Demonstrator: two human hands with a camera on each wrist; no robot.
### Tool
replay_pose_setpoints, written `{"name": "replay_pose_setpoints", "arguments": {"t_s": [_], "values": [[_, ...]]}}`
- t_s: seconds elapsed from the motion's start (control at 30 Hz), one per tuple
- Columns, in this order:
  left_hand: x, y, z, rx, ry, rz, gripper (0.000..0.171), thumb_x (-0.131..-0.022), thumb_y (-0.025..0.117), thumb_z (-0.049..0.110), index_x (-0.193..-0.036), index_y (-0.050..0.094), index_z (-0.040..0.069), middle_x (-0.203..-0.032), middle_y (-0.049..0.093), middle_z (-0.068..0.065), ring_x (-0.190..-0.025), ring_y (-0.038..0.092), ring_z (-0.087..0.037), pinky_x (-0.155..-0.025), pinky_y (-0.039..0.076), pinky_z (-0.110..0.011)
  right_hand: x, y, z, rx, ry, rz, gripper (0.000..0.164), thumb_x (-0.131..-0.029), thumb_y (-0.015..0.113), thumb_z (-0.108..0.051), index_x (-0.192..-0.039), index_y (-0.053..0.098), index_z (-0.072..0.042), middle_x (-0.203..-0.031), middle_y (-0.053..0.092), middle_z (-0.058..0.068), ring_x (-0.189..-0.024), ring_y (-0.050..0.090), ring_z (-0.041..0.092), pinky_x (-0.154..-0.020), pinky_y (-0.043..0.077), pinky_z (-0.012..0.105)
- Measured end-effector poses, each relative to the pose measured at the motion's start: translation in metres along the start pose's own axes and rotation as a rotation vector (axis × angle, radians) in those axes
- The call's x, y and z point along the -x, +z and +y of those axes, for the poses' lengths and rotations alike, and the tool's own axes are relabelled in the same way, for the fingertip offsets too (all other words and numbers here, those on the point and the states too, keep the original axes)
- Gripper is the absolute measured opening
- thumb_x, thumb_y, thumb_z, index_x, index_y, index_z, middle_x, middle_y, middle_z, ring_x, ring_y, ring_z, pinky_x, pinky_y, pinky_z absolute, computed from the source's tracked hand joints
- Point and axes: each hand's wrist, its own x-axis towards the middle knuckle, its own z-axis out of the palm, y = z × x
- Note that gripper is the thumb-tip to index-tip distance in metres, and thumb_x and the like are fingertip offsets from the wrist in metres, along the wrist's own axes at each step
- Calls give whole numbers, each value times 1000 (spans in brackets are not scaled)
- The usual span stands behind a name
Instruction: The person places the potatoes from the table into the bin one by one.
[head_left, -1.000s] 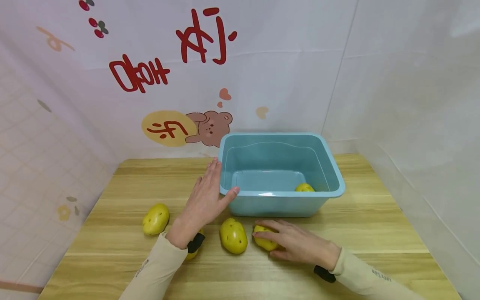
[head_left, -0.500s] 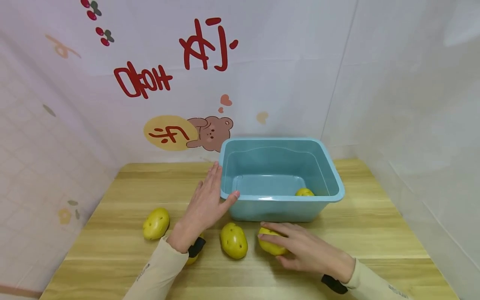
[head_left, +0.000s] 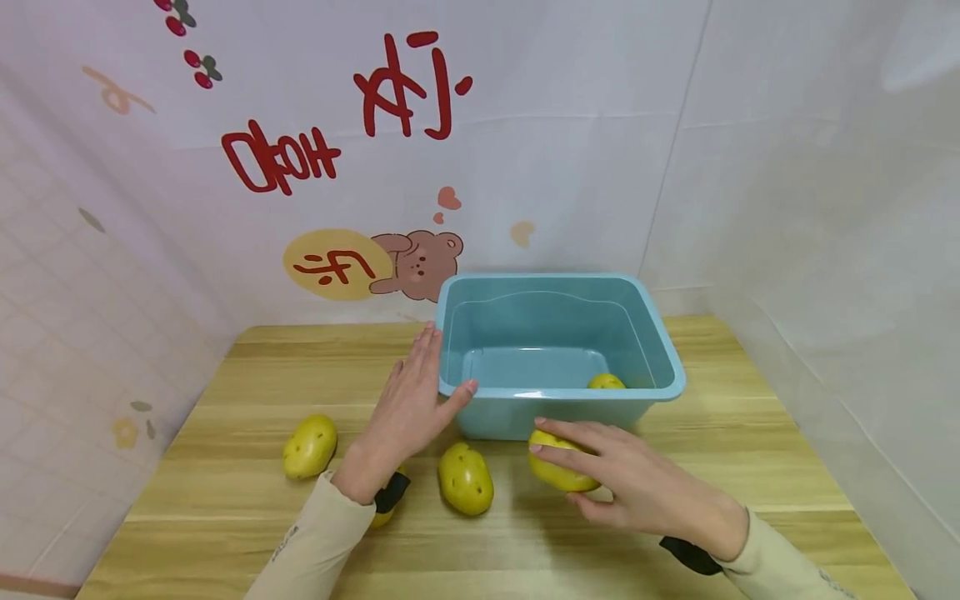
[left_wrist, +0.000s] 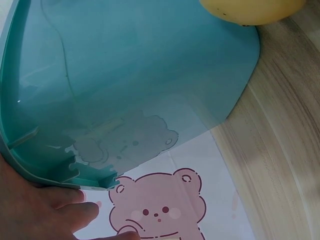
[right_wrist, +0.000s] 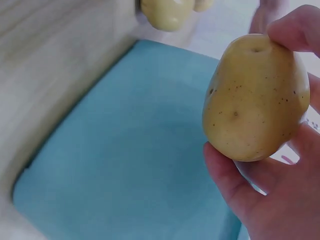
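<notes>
My right hand [head_left: 637,479] grips a yellow potato [head_left: 558,468] between thumb and fingers, just in front of the blue plastic tub [head_left: 555,417]. In the right wrist view the held potato [right_wrist: 257,100] shows small dark specks and eye dents, with the tub's outer wall [right_wrist: 125,135] beyond it. With fingers straight, my left hand [head_left: 401,408] rests against the tub's left front corner, thumb at the rim. The left wrist view has the left hand's fingers [left_wrist: 75,212] at the rim's underside. A second potato [head_left: 607,382] lies inside the tub at its right front.
One potato [head_left: 466,479] lies on the wooden table [head_left: 525,558] in front of the tub. Another potato [head_left: 311,447] is farther left. A further potato [head_left: 381,518] is mostly hidden under my left wrist. A white printed wall sheet [head_left: 570,167] stands behind the tub.
My right hand has lifted the potato off the table and carried it right and up toward the tub's front wall. The left hand stays at the tub's corner.
</notes>
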Motion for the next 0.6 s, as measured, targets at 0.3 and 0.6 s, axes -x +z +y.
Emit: {"name": "replay_pose_setpoints", "arguments": {"t_s": [0.3,0.6], "values": [[1,2,-2,-5,-9,0,98,-101,43,69,-165,12,1,-173,6,-11,-159,10,-29,-119,21,-67,-1,-12,0,-1,-1,27,51,-104,50,-36,-153,52,-20,-161,43,4,-131,57,21,-96,54,42],[-1,1,0,-2,-10,-10,98,-102,42,69,-165,10,1,-174,5,-10,-159,8,-29,-120,20,-66,-4,-23,-1,2,-12,81,58,-92,64,-23,-150,56,-19,-159,46,5,-131,56,22,-98,51,41]]}}
